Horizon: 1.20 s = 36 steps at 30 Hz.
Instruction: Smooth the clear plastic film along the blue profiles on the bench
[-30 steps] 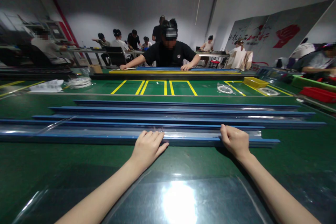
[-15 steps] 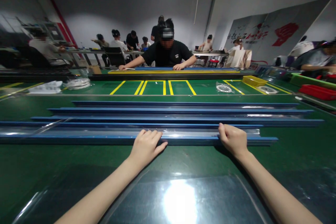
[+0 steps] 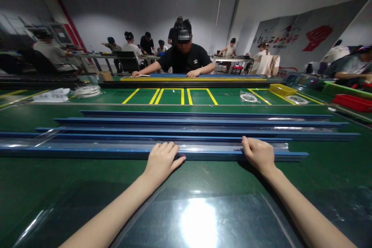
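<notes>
On the green worktop (image 3: 43,186), nearest the person, a long blue channel-shaped rail (image 3: 87,152) lies crosswise and runs out of view at the left. A clear plastic strip (image 3: 209,148) lies along its top.

Left hand (image 3: 162,159): flat, fingers together and stretched over the rail's near lip, thumb splayed on the worktop, closed on nothing. Right hand (image 3: 258,154), near the rail's right end: knuckles up, thumb laid across the top. Its fingertips are hidden, so I cannot tell whether it grips or merely presses.

Risk, as I judge it: both hands sit on the right half and the long left stretch is unheld. An uneven push could pivot the rail and swing that end into its neighbours. The clear strip looks loose and might slide or buckle under a palm. The glossy transparent sheet (image 3: 203,217) under the forearms looks slippery.

Around, left to right:
- A white bundle of plastic bags (image 3: 87,91) at the far left.
- Three more long blue rails (image 3: 203,124) just behind, blocking the way forward.
- Painted yellow lines (image 3: 183,96) beyond them.
- A person in a black shirt (image 3: 186,58) opposite, hands on another rail.
- A shallow yellow plastic tray (image 3: 281,90).
- A red tray (image 3: 353,104) at the far right.
</notes>
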### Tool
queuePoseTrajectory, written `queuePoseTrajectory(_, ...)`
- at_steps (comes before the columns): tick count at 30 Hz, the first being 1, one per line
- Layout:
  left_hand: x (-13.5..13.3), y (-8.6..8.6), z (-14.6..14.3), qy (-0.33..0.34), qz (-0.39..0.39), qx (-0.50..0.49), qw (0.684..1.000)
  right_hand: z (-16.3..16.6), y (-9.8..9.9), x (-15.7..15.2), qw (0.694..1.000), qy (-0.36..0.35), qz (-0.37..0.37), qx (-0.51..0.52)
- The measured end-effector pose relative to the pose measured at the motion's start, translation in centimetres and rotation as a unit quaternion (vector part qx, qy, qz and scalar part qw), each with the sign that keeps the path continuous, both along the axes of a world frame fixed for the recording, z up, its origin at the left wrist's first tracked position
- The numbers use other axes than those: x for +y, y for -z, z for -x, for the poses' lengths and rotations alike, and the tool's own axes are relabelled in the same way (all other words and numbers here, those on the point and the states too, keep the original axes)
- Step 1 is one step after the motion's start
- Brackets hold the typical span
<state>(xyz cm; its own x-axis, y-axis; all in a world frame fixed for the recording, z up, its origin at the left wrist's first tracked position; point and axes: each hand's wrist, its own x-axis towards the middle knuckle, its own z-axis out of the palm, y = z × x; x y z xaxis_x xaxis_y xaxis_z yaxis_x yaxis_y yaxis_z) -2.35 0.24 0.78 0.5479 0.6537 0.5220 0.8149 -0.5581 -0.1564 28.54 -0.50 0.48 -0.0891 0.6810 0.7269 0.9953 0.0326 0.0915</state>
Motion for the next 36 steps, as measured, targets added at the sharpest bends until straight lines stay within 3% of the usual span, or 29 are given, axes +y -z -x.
queuePoseTrajectory(16,-0.1,0.1,0.0,0.038,-0.001,-0.041,0.998,0.1,0.1,0.0,1.0,0.007,0.009,-0.003)
queuePoseTrajectory(23,-0.2,0.1,-0.1,0.035,0.0,-0.042,0.999,0.5,-0.5,-0.5,0.993,-0.076,0.015,-0.084)
queuePoseTrajectory(29,-0.1,0.1,-0.1,0.029,-0.001,-0.052,0.998,2.6,-1.3,-0.8,0.971,-0.16,0.07,-0.162)
queuePoseTrajectory(36,0.1,0.4,-0.1,0.039,0.008,-0.081,0.996,6.0,-2.2,-0.7,0.97,-0.197,0.038,-0.136)
